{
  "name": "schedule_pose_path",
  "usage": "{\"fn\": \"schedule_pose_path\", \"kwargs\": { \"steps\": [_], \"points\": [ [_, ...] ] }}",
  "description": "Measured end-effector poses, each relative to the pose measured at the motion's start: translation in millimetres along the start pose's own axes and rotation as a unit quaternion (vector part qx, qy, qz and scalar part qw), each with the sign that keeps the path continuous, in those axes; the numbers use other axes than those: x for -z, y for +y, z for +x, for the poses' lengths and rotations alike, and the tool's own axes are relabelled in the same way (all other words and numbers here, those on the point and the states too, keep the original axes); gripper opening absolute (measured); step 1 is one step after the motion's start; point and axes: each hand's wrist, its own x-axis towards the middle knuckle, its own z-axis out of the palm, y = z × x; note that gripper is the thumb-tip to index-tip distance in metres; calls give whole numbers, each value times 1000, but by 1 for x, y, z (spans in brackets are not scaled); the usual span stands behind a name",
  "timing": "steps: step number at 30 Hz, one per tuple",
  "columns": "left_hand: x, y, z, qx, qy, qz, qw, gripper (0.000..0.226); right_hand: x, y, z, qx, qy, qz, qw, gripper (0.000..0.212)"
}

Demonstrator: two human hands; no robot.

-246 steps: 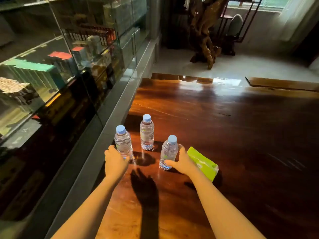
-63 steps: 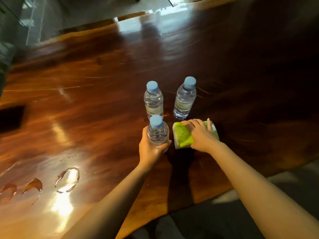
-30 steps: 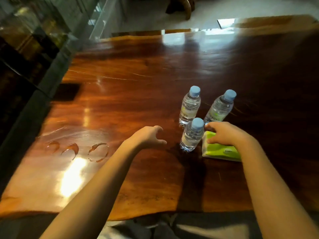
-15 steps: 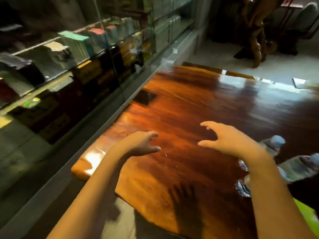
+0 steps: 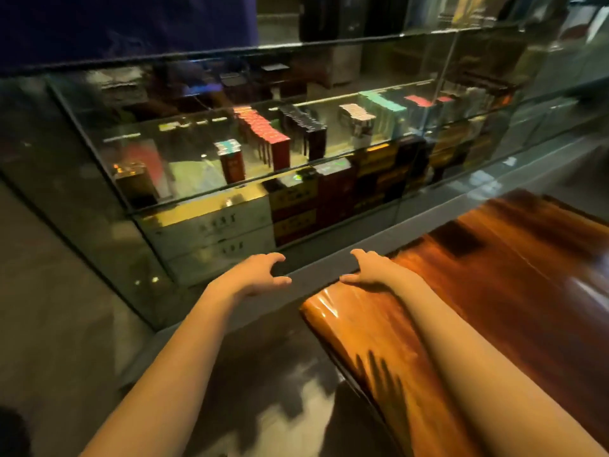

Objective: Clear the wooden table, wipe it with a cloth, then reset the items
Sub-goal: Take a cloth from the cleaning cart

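Note:
The glossy wooden table (image 5: 514,291) fills the right side of the head view, and only its left end shows. My right hand (image 5: 370,272) hovers over that end's far corner, fingers spread, holding nothing. My left hand (image 5: 255,275) is out past the table's end, above the grey ledge, fingers curled apart and empty. The water bottles and the green tissue pack are out of view. No cloth is visible.
A glass display cabinet (image 5: 263,153) with shelves of coloured boxes stands just beyond the table. A grey ledge (image 5: 428,212) runs along its base. Dark floor (image 5: 263,390) lies below my left arm.
The view has swung left, away from the bottles and tissue pack, which have left the frame. Both empty hands have moved to the table's left end, the left one past its edge.

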Motion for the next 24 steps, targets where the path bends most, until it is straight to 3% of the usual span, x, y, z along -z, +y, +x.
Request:
{"fn": "schedule_pose_path", "kwargs": {
  "steps": [6,12,17,24],
  "points": [
    [19,-83,-33,90,10,-63,994,61,-15,-106,38,108,-73,-75,989,78],
    [33,-138,-90,224,111,-101,963,61,-26,-215,41,285,-83,-181,938,63],
    [36,-162,-163,331,242,-102,906,69,-43,-297,14,396,-100,-202,890,72],
    [5,-165,-281,461,377,-99,797,61,-84,-388,-65,602,-72,-184,773,61]
  ]
}}
